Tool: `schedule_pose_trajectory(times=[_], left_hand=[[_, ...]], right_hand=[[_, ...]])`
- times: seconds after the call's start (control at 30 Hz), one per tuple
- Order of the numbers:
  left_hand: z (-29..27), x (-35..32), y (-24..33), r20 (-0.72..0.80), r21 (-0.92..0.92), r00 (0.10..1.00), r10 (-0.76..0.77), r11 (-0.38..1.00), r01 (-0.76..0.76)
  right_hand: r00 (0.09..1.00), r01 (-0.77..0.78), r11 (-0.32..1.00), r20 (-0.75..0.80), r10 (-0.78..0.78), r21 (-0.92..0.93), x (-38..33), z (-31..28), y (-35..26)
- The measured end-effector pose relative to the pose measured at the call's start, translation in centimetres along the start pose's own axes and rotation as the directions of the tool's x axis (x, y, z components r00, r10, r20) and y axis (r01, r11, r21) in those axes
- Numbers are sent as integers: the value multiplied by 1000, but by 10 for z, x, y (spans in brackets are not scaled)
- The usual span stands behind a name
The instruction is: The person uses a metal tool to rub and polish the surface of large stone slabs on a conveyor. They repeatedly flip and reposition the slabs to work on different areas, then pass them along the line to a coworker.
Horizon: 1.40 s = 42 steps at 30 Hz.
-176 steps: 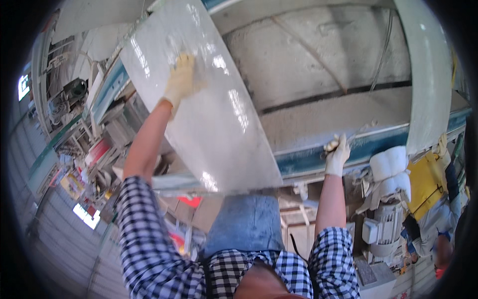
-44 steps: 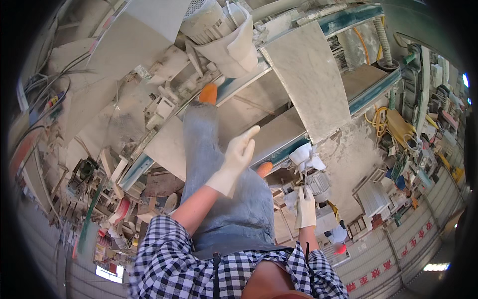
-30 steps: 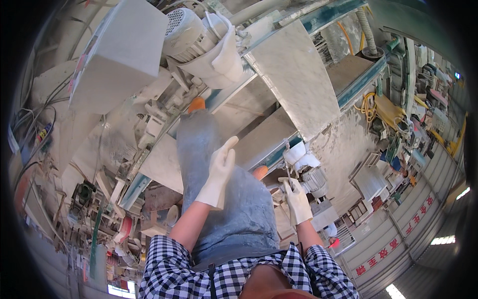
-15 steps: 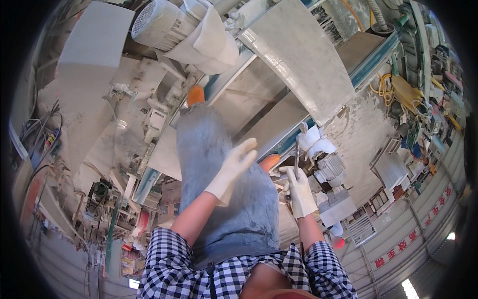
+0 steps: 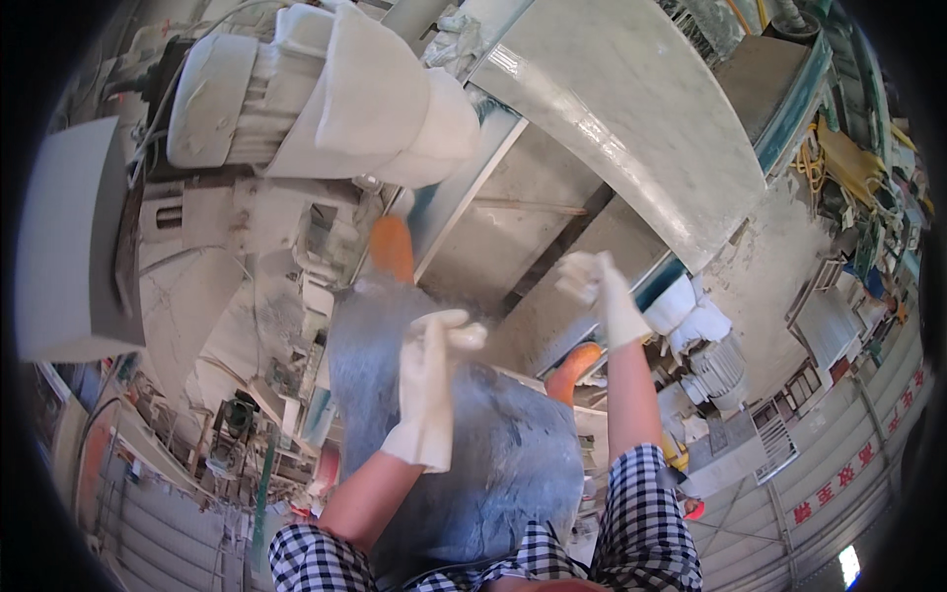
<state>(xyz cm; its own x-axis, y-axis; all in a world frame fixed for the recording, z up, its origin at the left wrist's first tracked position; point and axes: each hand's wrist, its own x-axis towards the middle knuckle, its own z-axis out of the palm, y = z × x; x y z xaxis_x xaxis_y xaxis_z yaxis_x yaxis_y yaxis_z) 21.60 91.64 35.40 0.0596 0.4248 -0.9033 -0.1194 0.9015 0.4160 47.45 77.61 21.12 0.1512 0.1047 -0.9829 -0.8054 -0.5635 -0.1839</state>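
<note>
My left hand, in a cream rubber glove, hovers over the long blue-grey apron on my front. Its fingers reach to the right, slightly bent and apart, with nothing visible in them. Farther forward and to the right, my right hand wears a matching glove and has its fingers curled in. Whatever it may hold is hidden; the spanner-like metal tool of the earlier frame does not show. Ahead of my right hand lies a large pale slab, resting across blue-edged rails. The right hand is apart from it.
My orange boots stand among the rails. A big motor housing draped in white cloth is at the far left, near a pale box-shaped panel. Right of my right arm sits a finned motor. A yellow hose hangs farther off.
My right hand has swung forward, and the metal tool it held upright no longer shows. My left hand has drawn back and left. The view has moved closer to the rails and draped motor.
</note>
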Motion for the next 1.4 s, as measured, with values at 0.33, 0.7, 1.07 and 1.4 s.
schedule_pose_trajectory(times=[0.33, 0.7, 1.07, 1.4], left_hand=[[16, 21, 35, -171, -83, 967, -188, 981, 176], [41, 37, 85, -249, -30, 938, -243, 970, 243], [9, 56, 120, -196, -105, 944, -265, 963, 249], [49, 49, 107, -224, -28, 956, -189, 982, 188]], right_hand=[[927, 320, 725, -361, -106, 610, 163, -69, -43], [708, 698, 412, -650, -276, 585, 258, -74, -53], [574, 728, 555, -801, -172, 402, 241, -43, -62], [483, 706, 702, -787, -385, 90, 260, -71, -30]])
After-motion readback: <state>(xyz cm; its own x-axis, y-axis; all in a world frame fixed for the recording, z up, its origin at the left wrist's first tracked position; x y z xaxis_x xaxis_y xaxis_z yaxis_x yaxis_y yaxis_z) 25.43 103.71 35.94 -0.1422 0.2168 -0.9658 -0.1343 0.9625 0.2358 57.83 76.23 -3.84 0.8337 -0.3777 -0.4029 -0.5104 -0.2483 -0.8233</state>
